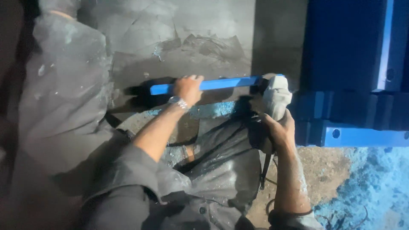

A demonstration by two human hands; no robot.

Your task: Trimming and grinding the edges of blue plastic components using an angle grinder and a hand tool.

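Left hand (187, 88) wraps its fingers over the middle of the blue bar (213, 83), pinning it flat on the floor; right hand (279, 127) has fingers curled shut round the grey grinder (276, 100), whose head sits at the bar's right end. Bar looks like stiff painted steel, rigid, probably fairly light but dusty-slick, so a mid-length grip near the tool end seems best. Rough grey floor (204, 25), blue dust (375, 183) around, blue frame (353, 106) close on the right, dim and cramped.
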